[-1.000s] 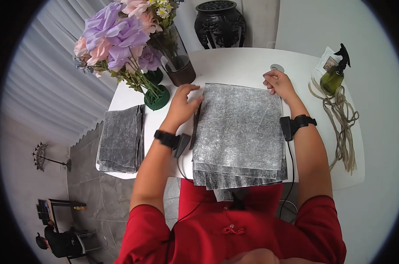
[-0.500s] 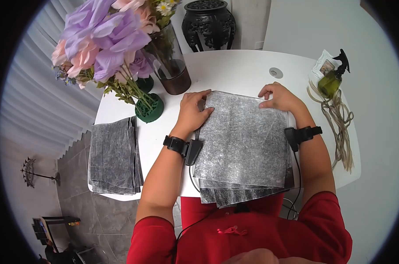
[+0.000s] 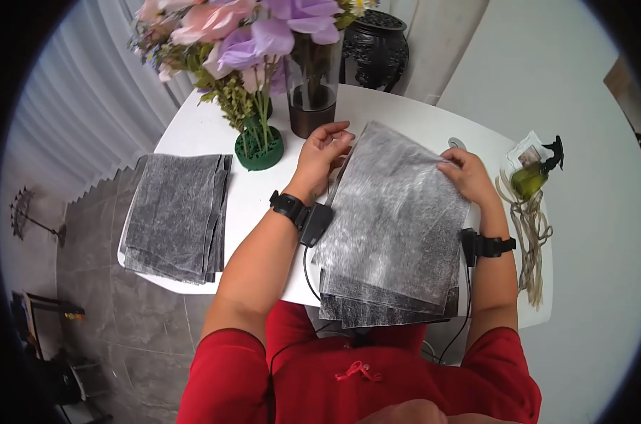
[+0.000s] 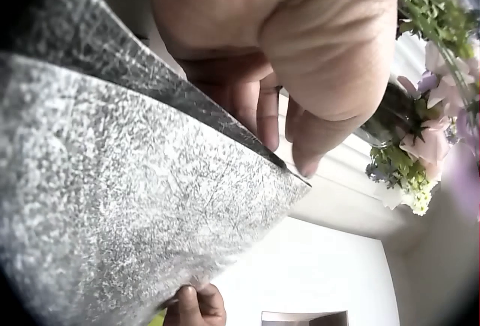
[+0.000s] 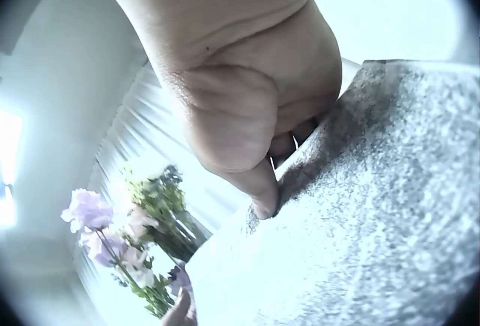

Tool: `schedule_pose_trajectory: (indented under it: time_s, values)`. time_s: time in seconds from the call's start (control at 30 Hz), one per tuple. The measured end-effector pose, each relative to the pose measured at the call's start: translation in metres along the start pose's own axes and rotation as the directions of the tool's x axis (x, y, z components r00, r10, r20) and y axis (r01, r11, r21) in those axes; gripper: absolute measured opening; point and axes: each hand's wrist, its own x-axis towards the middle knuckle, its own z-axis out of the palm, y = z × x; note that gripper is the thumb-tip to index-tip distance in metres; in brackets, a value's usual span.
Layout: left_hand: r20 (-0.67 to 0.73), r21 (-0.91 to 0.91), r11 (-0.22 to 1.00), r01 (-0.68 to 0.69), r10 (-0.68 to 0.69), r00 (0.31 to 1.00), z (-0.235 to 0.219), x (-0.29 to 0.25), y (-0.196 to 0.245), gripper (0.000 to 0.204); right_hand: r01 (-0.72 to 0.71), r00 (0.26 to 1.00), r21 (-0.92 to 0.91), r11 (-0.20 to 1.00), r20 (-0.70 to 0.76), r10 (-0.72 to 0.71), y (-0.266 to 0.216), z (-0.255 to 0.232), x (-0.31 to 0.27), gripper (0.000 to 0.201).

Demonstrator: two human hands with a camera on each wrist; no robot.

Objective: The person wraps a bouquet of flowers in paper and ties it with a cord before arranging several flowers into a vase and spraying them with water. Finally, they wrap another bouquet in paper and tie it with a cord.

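A stack of thin grey sheets (image 3: 377,305) with a mottled, fibrous surface lies at the table's front edge. Its top sheet (image 3: 398,205) is turned askew and partly raised toward the far side. My right hand (image 3: 469,173) pinches this sheet at its upper right edge, thumb on the near face and fingers behind, as the right wrist view also shows. Beside the sheet's upper left edge is my left hand (image 3: 320,159), fingers loosely bent. In the left wrist view the left thumb (image 4: 315,142) is right by a sheet corner, with a gap between thumb and fingers.
A second grey stack (image 3: 172,212) lies on the white table (image 3: 264,261) at left. Behind my left hand stand flowers in a green holder (image 3: 259,148) and a glass vase (image 3: 313,116). At right are a green spray bottle (image 3: 529,180), a small white frame and tan ribbons (image 3: 532,247).
My right hand has taken the top sheet's upper right edge, and the sheet has turned and lifted from the stack. The left hand, earlier on the left edge, has eased off it.
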Motion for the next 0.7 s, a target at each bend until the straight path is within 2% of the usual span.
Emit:
schedule_pose_trajectory:
  time_s: [0.03, 0.07, 0.1, 0.13, 0.17, 0.2, 0.23, 0.27, 0.3, 0.33, 0.4, 0.47, 0.5, 0.53, 0.6, 0.63, 0.67, 0.7]
  values:
    - [-0.039, 0.042, 0.998, 0.035, -0.033, 0.999, -0.002, 0.001, 0.003, 0.032, 0.076, 0.996, 0.064, 0.995, -0.047, -0.073, 0.008, -0.006, 0.000, 0.022]
    - [-0.080, 0.083, 0.994, 0.072, -0.066, 0.995, -0.004, 0.001, 0.004, 0.031, 0.088, 0.991, 0.043, 0.995, -0.103, -0.083, 0.001, -0.015, -0.005, 0.021]
    - [-0.089, 0.293, 0.956, 0.000, 0.028, 0.996, -0.003, 0.002, -0.002, 0.029, 0.098, 0.983, 0.024, 0.995, -0.156, -0.093, -0.007, -0.026, -0.012, 0.020]
    - [0.013, 0.530, 0.826, -0.192, 0.218, 0.976, -0.018, 0.012, -0.020, 0.027, 0.125, 0.978, 0.090, 0.988, -0.180, -0.107, -0.007, -0.036, -0.016, 0.020]
    - [0.059, 0.613, 0.763, -0.205, 0.214, 0.975, -0.018, 0.010, -0.022, 0.027, 0.078, 0.974, 0.066, 0.995, -0.217, -0.062, -0.017, -0.049, -0.026, 0.019]
    - [0.106, 0.689, 0.692, -0.218, 0.202, 0.974, -0.018, 0.008, -0.024, 0.027, 0.120, 0.967, 0.148, 0.982, -0.241, -0.082, -0.017, -0.061, -0.033, 0.018]
    - [0.142, 0.700, 0.688, -0.192, 0.129, 0.981, -0.016, 0.006, -0.024, 0.026, 0.162, 0.946, 0.241, 0.957, -0.313, -0.082, -0.016, -0.072, -0.041, 0.018]
    - [0.204, 0.820, 0.521, -0.235, 0.117, 0.972, -0.018, 0.009, -0.024, 0.026, 0.162, 0.923, 0.271, 0.949, -0.381, -0.049, -0.017, -0.086, -0.052, 0.019]
    - [0.257, 0.858, 0.431, -0.279, 0.110, 0.960, -0.016, 0.004, -0.021, 0.028, 0.249, 0.873, 0.349, 0.903, -0.485, -0.053, -0.006, -0.096, -0.061, 0.018]
    - [0.310, 0.884, 0.336, -0.324, 0.096, 0.946, -0.011, 0.000, -0.015, 0.030, 0.355, 0.822, 0.329, 0.875, -0.555, -0.125, -0.010, -0.106, -0.073, 0.015]
    - [0.352, 0.887, 0.298, -0.353, 0.061, 0.934, -0.008, -0.002, -0.013, 0.032, 0.601, 0.756, 0.578, 0.551, -0.635, -0.158, -0.030, -0.100, -0.090, 0.011]
    - [0.395, 0.886, 0.259, -0.385, 0.016, 0.919, -0.006, -0.004, -0.014, 0.035, 0.631, 0.775, 0.700, 0.334, -0.553, -0.307, 0.027, -0.146, -0.092, 0.010]
    - [0.416, 0.886, 0.202, -0.416, 0.049, 0.908, -0.007, -0.004, -0.015, 0.037, 0.567, 0.757, 0.814, 0.126, -0.454, -0.469, 0.020, -0.151, -0.090, 0.010]
    - [0.438, 0.884, 0.145, -0.445, 0.081, 0.895, -0.006, -0.005, -0.016, 0.040, 0.570, 0.755, 0.812, 0.126, -0.458, -0.468, 0.021, -0.152, -0.084, 0.010]
    - [0.423, 0.892, 0.157, -0.423, 0.036, 0.906, -0.003, -0.006, -0.013, 0.040, 0.438, 0.736, 0.878, 0.193, -0.227, -0.638, 0.025, -0.151, -0.067, 0.011]
    - [0.403, 0.903, 0.168, -0.396, -0.008, 0.915, -0.002, -0.007, -0.012, 0.040, 0.376, 0.652, 0.904, 0.203, -0.103, -0.751, 0.037, -0.144, -0.047, 0.021]
    - [0.405, 0.902, 0.166, -0.399, -0.007, 0.914, -0.001, -0.007, -0.010, 0.040, 0.100, 0.723, 0.972, 0.215, 0.077, -0.686, 0.042, -0.131, -0.035, 0.026]
    - [0.397, 0.906, 0.172, -0.387, -0.026, 0.918, -0.001, -0.008, -0.008, 0.038, -0.184, 0.737, 0.962, 0.201, 0.270, -0.620, 0.041, -0.115, -0.028, 0.031]
